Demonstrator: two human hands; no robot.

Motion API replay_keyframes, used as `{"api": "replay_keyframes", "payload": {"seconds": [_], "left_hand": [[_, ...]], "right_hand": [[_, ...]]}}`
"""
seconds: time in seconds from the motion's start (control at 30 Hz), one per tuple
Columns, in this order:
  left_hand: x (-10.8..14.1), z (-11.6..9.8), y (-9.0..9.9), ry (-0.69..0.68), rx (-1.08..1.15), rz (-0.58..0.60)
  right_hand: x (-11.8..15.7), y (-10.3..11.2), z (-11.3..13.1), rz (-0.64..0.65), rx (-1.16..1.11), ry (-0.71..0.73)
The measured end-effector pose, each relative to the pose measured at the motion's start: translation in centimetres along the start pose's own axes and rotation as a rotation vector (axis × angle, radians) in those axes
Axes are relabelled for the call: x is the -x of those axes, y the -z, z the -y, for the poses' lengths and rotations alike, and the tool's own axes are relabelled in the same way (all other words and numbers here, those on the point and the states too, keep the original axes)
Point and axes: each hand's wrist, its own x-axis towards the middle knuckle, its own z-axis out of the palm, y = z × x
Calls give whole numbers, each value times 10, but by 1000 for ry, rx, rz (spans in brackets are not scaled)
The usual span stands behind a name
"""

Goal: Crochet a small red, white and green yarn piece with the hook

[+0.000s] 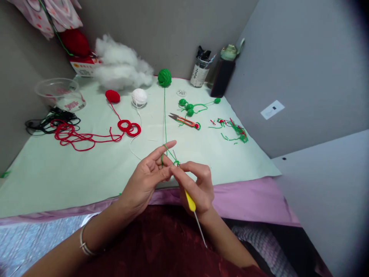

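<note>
My right hand (198,184) is closed round a crochet hook (190,201) with a yellow grip, its metal shaft slanting down toward my lap. Between the fingertips of both hands sits a small loop of green crochet work (176,163), partly hidden by the fingers. My left hand (150,173) pinches this work with thumb and fingers, while its index finger stretches out with green yarn (165,115) over it. That strand runs straight back to a green yarn ball (164,78) at the rear of the table.
Orange thread snips (184,120) lie ahead of my hands, near small green crocheted balls (189,107). Left are red rings (133,129), a white yarn ball (139,97), red yarn (77,136) and a clear tub (62,94). White stuffing (121,63) and a dark bottle (222,75) stand behind.
</note>
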Motion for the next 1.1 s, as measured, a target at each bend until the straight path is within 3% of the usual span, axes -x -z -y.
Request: {"api": "replay_keyframes", "payload": {"seconds": [0.07,0.17,0.27,0.37,0.57,0.73,0.93,1.03,1.1], "left_hand": [[0,-3,0,115,74,39],[-1,-8,2,206,116,54],[-2,-10,4,159,69,15],[-2,-9,6,67,-23,-27],[-2,-1,4,-65,-161,-25],[-2,5,2,-20,-140,40],[-3,8,-3,-52,-86,-59],[-4,8,-5,47,14,-63],[-6,6,-3,155,97,-31]], "right_hand": [[-1,1,-1,-19,-48,-11],[-10,8,-2,22,-223,-159],[-18,16,-1,47,-372,-280],[-22,19,-1,-6,-478,-410],[-25,11,-5,-76,-812,-694],[-22,4,-5,-65,-707,-583],[-16,3,1,-27,-394,-377],[-11,2,2,10,-129,-173],[-10,3,1,17,-95,-125]]}}
